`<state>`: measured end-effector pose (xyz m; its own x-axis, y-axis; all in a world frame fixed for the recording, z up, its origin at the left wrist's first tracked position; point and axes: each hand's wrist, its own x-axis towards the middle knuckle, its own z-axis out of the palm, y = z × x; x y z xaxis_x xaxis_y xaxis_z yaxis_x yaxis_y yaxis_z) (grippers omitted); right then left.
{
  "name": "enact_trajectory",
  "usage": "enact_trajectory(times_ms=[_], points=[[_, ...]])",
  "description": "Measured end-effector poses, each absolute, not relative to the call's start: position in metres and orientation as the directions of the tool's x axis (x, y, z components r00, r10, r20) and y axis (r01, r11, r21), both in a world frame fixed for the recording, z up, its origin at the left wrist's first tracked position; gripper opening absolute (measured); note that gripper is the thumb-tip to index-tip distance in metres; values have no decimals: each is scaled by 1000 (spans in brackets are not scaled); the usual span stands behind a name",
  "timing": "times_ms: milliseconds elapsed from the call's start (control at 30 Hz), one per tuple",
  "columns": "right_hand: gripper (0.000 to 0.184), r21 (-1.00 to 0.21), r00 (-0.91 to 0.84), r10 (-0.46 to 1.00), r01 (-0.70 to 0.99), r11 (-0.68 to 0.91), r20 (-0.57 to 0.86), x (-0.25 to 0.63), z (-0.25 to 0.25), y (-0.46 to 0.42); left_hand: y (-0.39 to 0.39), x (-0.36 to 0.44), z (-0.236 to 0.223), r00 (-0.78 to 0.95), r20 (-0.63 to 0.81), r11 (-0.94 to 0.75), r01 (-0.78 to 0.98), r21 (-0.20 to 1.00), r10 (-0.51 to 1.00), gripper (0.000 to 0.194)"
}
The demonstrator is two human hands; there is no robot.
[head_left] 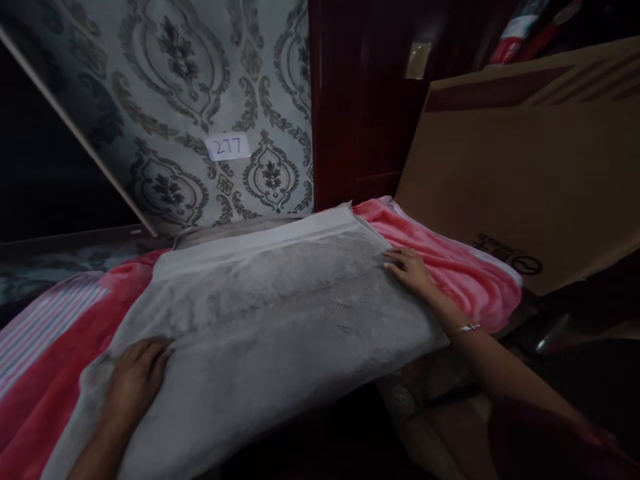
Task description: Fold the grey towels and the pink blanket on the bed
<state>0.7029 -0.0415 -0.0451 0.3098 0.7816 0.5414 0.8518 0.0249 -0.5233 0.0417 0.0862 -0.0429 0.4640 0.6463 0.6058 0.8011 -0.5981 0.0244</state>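
Observation:
A grey plush towel (pixel 295 320) with a smooth pale band near its far edge lies spread before me, a crease running across its middle. My left hand (pixel 139 373) rests on its left side, palm down, with the fingers slightly bent on the cloth. Near the towel's right edge, my right hand (pixel 409 270) lies on the surface with fingers stretched out and the thumb a little apart. A bracelet (pixel 464 329) circles the right wrist. Under the towel, a pink-red blanket (pixel 440 263) shows on both sides, with a striped part (pixel 55 327) at left.
A large cardboard box (pixel 530 173) stands at the right. Behind the towel are a patterned wall (pixel 270 100) with a paper label (pixel 228 146) reading 277 and a dark red wooden panel (pixel 360 100). A dark screen-like panel (pixel 50 153) stands at left. Below right is dim clutter.

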Motion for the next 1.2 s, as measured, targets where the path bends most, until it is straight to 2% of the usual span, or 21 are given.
enact_trajectory(times_ms=[67,167,333,600,733,833,933,1000,1100,1200], points=[[45,-380,74,846,912,157,528,678,-49,-37,82,43,-42,459,597,-593,805,34,658,38],[36,-352,-35,900,913,205,435,652,-64,-32,76,46,-41,448,562,-570,820,51,695,35],[29,-443,79,913,889,118,401,650,-85,-31,70,49,-39,394,509,-502,860,91,766,32],[31,-464,160,871,882,85,464,648,-87,-33,66,53,-36,358,439,-445,889,110,824,31],[36,-497,229,882,868,6,411,649,-83,-35,63,49,-32,380,424,-477,867,147,822,34],[42,-495,282,863,868,-42,420,637,-74,-25,66,56,-22,415,391,-516,833,199,822,44],[47,-429,132,883,899,84,450,599,-60,1,81,86,-9,491,293,-557,803,212,820,51],[52,-367,-13,910,913,180,415,563,-49,24,97,118,-1,565,176,-592,779,205,806,52],[57,-290,-157,950,928,235,268,517,-38,58,123,165,3,586,-29,-575,803,156,810,62],[58,-249,-183,980,949,195,73,512,-36,77,144,179,1,545,-119,-535,838,111,830,65]])
